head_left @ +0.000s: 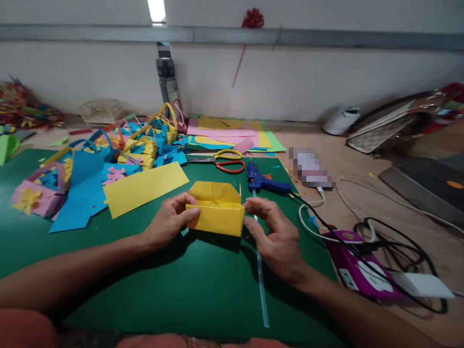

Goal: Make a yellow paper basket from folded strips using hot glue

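A folded yellow paper box (216, 220) with a raised back flap is held just above the green mat (174, 290). My left hand (169, 217) pinches its left end between thumb and fingers. At the box's right end, my right hand (277, 237) has its thumb and fingers apart; the fingertips are close to the edge, and contact is hard to make out. A blue glue gun (268, 183) lies behind my right hand, its clear glue stick (261, 290) running under that hand. Scissors (226, 162) with yellow and red handles rest behind the box.
Left of the box lie a yellow paper strip (145, 188) and blue paper (85, 188). Several small paper baskets (39, 193) crowd the left side. Coloured sheets (224, 128) are stacked at the back. On the right are a phone (311, 169), a purple power strip (357, 263) and tangled cables.
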`<action>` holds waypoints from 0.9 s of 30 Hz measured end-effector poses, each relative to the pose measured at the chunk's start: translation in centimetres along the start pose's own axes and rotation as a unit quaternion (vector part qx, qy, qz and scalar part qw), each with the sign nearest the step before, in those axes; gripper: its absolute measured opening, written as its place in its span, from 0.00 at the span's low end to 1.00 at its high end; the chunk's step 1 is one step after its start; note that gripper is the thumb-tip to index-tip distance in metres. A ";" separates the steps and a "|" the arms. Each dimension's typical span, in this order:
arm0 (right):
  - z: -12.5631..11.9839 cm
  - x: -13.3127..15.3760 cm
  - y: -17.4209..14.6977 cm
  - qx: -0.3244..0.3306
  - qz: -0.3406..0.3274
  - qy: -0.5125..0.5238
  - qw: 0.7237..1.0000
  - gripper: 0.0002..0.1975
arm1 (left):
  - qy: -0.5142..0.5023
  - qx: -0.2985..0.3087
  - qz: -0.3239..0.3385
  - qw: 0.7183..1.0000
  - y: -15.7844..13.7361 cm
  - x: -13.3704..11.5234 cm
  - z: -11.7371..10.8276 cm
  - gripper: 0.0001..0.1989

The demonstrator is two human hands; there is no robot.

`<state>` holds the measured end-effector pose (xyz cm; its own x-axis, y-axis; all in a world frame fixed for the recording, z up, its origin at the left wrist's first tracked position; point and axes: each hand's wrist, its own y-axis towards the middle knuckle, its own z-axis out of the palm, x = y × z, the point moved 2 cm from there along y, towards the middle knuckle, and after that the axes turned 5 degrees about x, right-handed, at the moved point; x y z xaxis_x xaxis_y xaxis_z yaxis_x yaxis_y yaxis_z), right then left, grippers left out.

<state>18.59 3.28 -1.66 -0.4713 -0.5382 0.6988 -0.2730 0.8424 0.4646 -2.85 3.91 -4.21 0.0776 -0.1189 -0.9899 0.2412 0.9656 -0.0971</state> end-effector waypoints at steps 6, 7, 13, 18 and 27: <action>0.4 -0.4 0.0 0.045 0.016 -0.007 0.999 0.15 | 0.049 -0.039 -0.007 0.998 0.0 -0.2 0.2 0.10; 0.4 -0.3 0.0 0.053 0.011 -0.015 0.998 0.15 | 0.055 -0.046 -0.007 0.997 0.0 -0.2 0.1 0.11; 0.4 0.1 0.3 0.064 -0.005 -0.059 0.996 0.16 | 0.125 -0.140 0.052 0.981 2.3 -1.1 -1.3 0.10; 0.9 0.8 0.5 0.093 -0.015 -0.055 0.994 0.16 | 0.207 -0.141 0.064 0.966 6.4 -1.2 -1.7 0.13; 0.0 2.9 2.5 0.149 -0.064 -0.100 0.982 0.15 | 0.501 -0.100 0.127 0.850 6.9 -5.5 -6.2 0.22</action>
<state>16.55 3.78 1.52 -0.5643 -0.6496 0.5095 -0.5598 0.7547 0.3421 -7.57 12.67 -0.08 -0.7851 0.2592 -0.5625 0.1633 0.9627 0.2157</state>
